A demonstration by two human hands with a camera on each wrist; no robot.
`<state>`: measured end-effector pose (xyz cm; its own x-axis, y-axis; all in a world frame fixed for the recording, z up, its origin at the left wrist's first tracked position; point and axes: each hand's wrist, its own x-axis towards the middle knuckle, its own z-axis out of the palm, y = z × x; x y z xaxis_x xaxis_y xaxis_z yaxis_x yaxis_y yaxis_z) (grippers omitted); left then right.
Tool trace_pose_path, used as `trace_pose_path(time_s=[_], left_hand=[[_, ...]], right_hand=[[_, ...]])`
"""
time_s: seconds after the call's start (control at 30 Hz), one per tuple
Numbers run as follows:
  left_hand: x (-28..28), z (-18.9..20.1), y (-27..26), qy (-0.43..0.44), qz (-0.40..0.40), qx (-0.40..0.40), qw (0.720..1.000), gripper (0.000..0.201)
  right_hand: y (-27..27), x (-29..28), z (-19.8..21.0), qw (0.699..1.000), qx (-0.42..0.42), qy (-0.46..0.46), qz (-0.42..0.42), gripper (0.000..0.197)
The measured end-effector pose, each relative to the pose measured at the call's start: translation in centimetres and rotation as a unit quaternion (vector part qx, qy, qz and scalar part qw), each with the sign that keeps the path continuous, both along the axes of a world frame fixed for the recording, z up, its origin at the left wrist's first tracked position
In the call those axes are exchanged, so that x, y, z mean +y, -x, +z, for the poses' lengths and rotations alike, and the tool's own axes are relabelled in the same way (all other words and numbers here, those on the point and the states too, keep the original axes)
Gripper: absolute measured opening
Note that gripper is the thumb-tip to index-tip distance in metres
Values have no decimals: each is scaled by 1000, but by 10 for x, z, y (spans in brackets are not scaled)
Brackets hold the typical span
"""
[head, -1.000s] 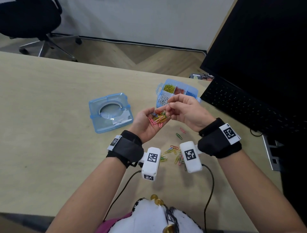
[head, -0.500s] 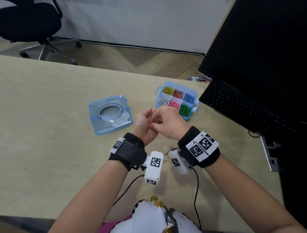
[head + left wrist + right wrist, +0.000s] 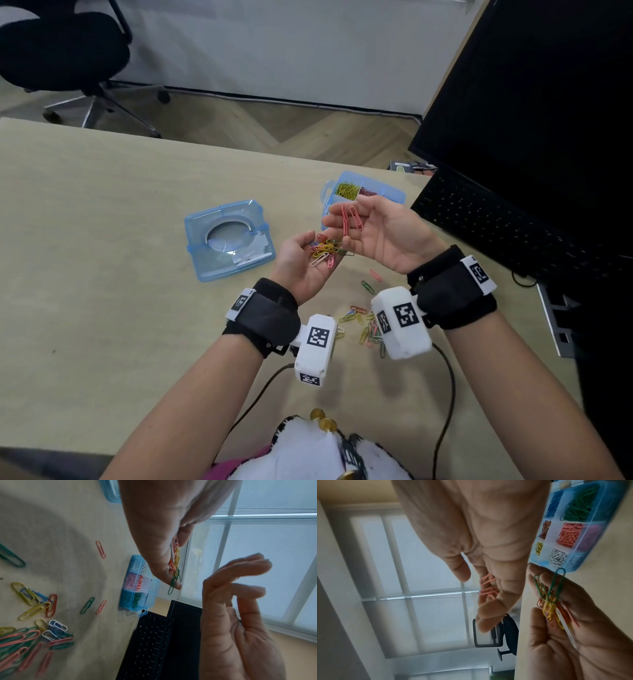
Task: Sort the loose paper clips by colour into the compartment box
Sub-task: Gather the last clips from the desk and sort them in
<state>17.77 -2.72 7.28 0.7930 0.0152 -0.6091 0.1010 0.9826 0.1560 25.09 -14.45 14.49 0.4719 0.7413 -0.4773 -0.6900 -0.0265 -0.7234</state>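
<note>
My left hand (image 3: 301,260) is palm up above the table, fingers curled around a bunch of mixed-colour paper clips (image 3: 325,250); the same bunch (image 3: 551,601) shows in the right wrist view. Just beyond it my right hand (image 3: 373,229) is turned palm up and holds a few pink clips (image 3: 351,219) between thumb and fingers. The blue compartment box (image 3: 390,193) sits behind the right hand, partly hidden. Its cells hold sorted yellow, red, blue, white, pink and green clips (image 3: 570,534). More loose clips (image 3: 366,325) lie on the table between my wrists.
The box's blue lid (image 3: 229,240) lies to the left of my hands. A black keyboard (image 3: 496,219) and monitor (image 3: 548,102) stand at the right. An office chair (image 3: 61,51) stands beyond the table's far edge.
My right hand, which lay palm down over the left palm, has turned palm up and risen toward the box with pink clips in it. The left hand stays put.
</note>
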Motion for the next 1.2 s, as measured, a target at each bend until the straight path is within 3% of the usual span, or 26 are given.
trace_pose_path(time_s=[0.07, 0.17, 0.23, 0.33, 0.4, 0.43, 0.53, 0.6, 0.7, 0.83, 0.9, 0.97, 1.03, 1.1, 1.2], left_hand=[[0, 2, 2, 7, -3, -1, 1000, 40], [4, 1, 4, -4, -17, -4, 1000, 48], [8, -2, 5, 2, -8, -1, 1000, 51], [12, -3, 6, 6, -2, 2, 1000, 51], [12, -1, 7, 1, -3, 0, 1000, 51], [12, 0, 7, -2, -4, -1, 1000, 50], [13, 2, 6, -1, -4, -2, 1000, 50], [14, 4, 5, 3, 0, -6, 1000, 50], [14, 5, 4, 10, 12, -11, 1000, 51], [15, 2, -1, 1, 30, -3, 1000, 52], [16, 0, -4, -5, 44, 3, 999, 50], [16, -1, -5, -15, 42, 10, 999, 49], [17, -2, -5, -33, 21, 17, 999, 46], [17, -2, -5, -47, -3, 18, 999, 44], [18, -4, -4, -49, -19, 14, 998, 47]], right_hand=[[-3, -2, -1, 1000, 14, 7, -2, 41], [-14, -4, -6, 997, 25, 63, -25, 31], [-29, -2, -15, 986, -43, 154, -52, 24], [-52, 2, -37, 916, -211, 336, -60, 22], [-66, 8, -52, 876, -260, 404, -40, 23], [-73, 11, -60, 872, -254, 416, -38, 24], [-85, 19, -72, 884, -210, 415, -56, 16], [-85, 20, -71, 884, -217, 411, -43, 29], [-74, 17, -61, 876, -288, 387, -34, 37], [-36, 15, -39, 878, -378, 294, -10, 15], [-18, 12, -33, 833, -485, 264, 23, 11], [-6, 11, -29, 767, -578, 265, 85, 22], [-4, 11, -30, 721, -623, 273, 130, 36], [-6, 12, -32, 703, -638, 277, 150, 41], [-8, 14, -33, 706, -631, 282, 154, 38]])
